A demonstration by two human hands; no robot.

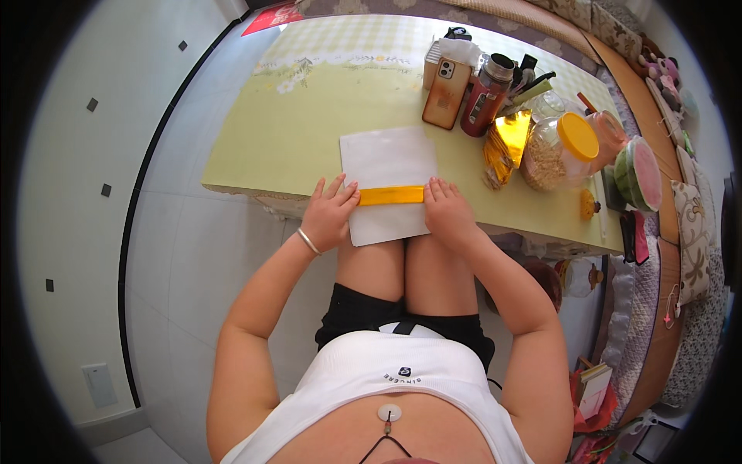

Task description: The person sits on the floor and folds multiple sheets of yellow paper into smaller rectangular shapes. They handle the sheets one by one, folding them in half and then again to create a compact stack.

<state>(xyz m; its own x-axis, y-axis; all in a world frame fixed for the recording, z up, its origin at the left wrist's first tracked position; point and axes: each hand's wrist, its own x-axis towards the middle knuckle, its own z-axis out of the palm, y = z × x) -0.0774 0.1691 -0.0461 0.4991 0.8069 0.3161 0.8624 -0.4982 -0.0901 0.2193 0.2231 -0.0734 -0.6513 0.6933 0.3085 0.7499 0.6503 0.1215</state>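
Observation:
A folded strip of shiny gold paper lies crosswise on a white sheet at the table's near edge. My left hand rests at the strip's left end, its fingers stretched and spread, the fingertips touching the paper. At the other end, my right hand lies with its fingers stretched out flat, fingertips on the strip. The sheet's near part hangs past the table edge over my thighs. Whether either thumb reaches under the strip is hidden.
The yellow-green table holds a propped phone, a dark red bottle, folded gold paper, a yellow-lidded jar and a cut watermelon on the right. A cushioned seat stands beyond the table's right end.

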